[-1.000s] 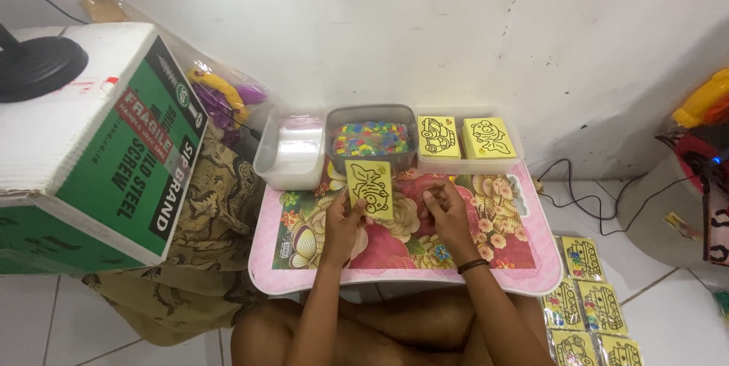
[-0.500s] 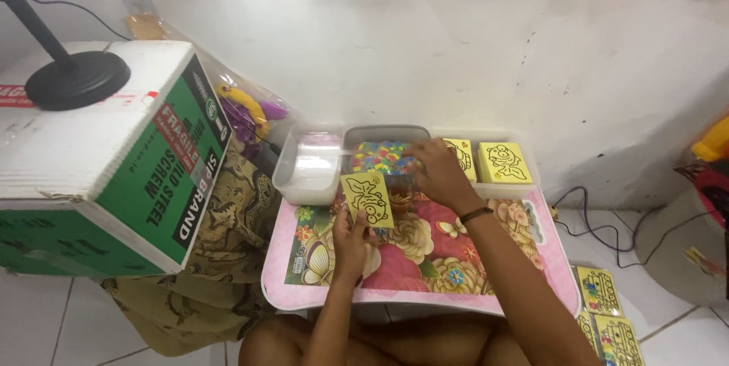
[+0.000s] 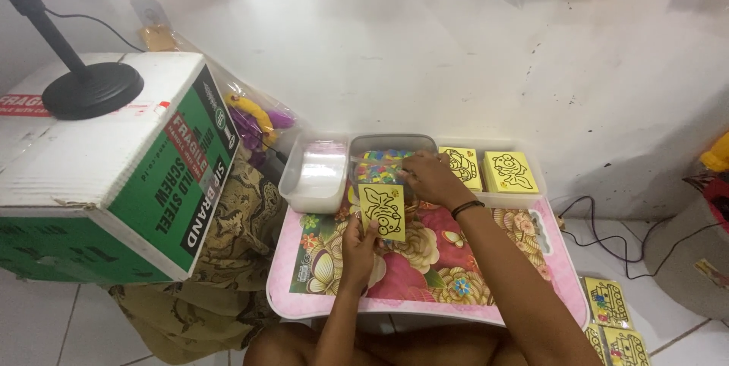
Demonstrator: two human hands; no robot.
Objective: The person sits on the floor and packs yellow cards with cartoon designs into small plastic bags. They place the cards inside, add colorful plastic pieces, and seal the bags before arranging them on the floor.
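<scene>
Left hand [image 3: 358, 238] pinches a yellow card [image 3: 382, 212] by its lower edge, fingers clamped on it, holding it upright over the near part of the tray [image 3: 425, 301]; the card carries a black outline drawing and faces the camera. Right hand [image 3: 427, 178] reaches forward into the grey tub [image 3: 393, 157] just behind the card, fingers curled down among the small bright pieces [image 3: 380, 167] inside; whether it has closed on a piece I cannot tell, the fingertips being hidden by the hand itself. A dark band sits on that wrist. Judged step: picking a coloured piece from the tub to go with the held card. The next move likely calls for a fine pinch on one small item out of a loose heap, then bringing it back to the card without tipping the tub, while the left hand keeps the card steady. Outward: a clear tub [image 3: 317, 176] with white contents sits touching the grey one on its left; two stacks of yellow cards [image 3: 487, 169] lie to the right, against the wall. More cards [image 3: 612, 320] rest on the floor at right. A big carton [image 3: 106, 176] with a round black stand base [image 3: 93, 89] on top stands at left. Against one second ago: the right hand lay on the tray beside the card; half a second ago it was already at the tub edge, and now it is deeper in. The card has hardly shifted.
</scene>
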